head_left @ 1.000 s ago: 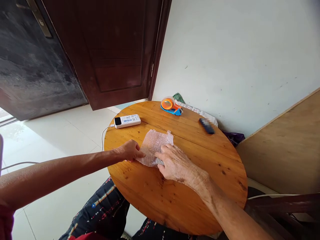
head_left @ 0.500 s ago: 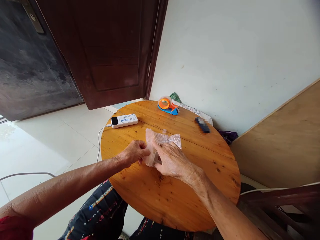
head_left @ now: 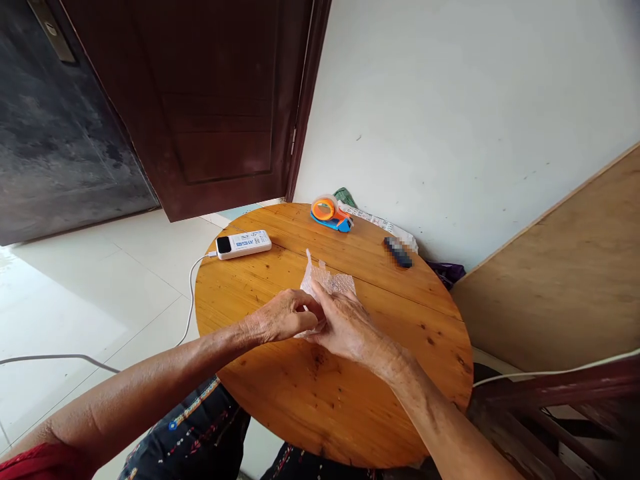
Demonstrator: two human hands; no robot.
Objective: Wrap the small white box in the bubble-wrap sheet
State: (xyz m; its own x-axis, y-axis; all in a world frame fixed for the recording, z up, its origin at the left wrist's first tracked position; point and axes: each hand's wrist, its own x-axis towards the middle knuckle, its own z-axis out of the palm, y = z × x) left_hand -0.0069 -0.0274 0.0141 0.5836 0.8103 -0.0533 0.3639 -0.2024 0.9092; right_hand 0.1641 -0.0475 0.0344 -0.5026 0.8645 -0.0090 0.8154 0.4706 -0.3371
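The person's left arm [head_left: 170,375] reaches in from the lower left and the right arm [head_left: 433,408] from the lower right, the left hand [head_left: 289,315] curled, thumb and fingers bowed together, just beside the right hand [head_left: 346,323], whose back faces up, forefinger extended.

A round brown wooden table [head_left: 320,407] is carrying clear bubble wrap [head_left: 344,283], a white oblong device [head_left: 245,245], orange-and-blue tape dispenser [head_left: 336,215] and dark pixelated bar [head_left: 399,253].

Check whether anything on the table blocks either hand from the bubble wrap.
Nothing visible does. The right hand is on the bubble wrap; the left hand is right at it, fingertips partly hidden. The tape dispenser lies beyond the wrap and the white device off to the left, both clear.
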